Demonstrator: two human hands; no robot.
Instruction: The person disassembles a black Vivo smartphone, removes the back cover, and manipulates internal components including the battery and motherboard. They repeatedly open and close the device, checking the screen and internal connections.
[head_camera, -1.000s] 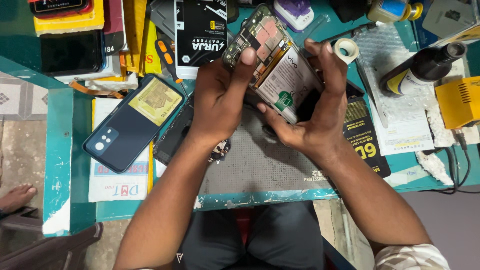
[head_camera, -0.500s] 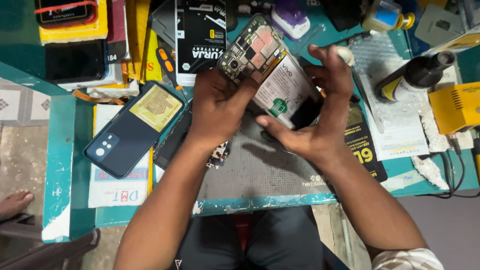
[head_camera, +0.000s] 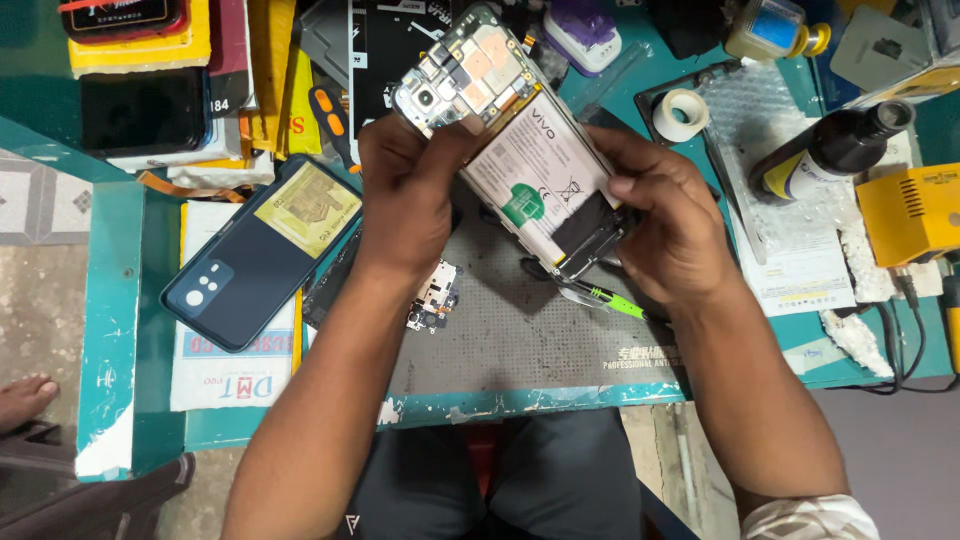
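I hold an opened phone (head_camera: 520, 150) above the grey work mat (head_camera: 520, 330), its back cover off, showing a circuit board at the top and a white battery in the middle. My left hand (head_camera: 405, 195) grips the phone's upper left side, thumb by the camera end. My right hand (head_camera: 670, 215) wraps the lower right end, fingers curled over the edge. Under the phone lie tweezers with a green grip (head_camera: 600, 297). A small loose circuit part (head_camera: 435, 298) rests on the mat by my left wrist.
A dark blue phone back cover (head_camera: 255, 255) lies left of the mat. An orange-handled screwdriver (head_camera: 335, 115), a tape roll (head_camera: 680, 112), a black bottle (head_camera: 835, 150), a yellow device (head_camera: 915, 210) with cables and stacked boxes crowd the teal bench (head_camera: 110, 330).
My right hand has slid down from the phone's upper right edge to close around its lower end. The phone stays tilted the same way in my left hand.
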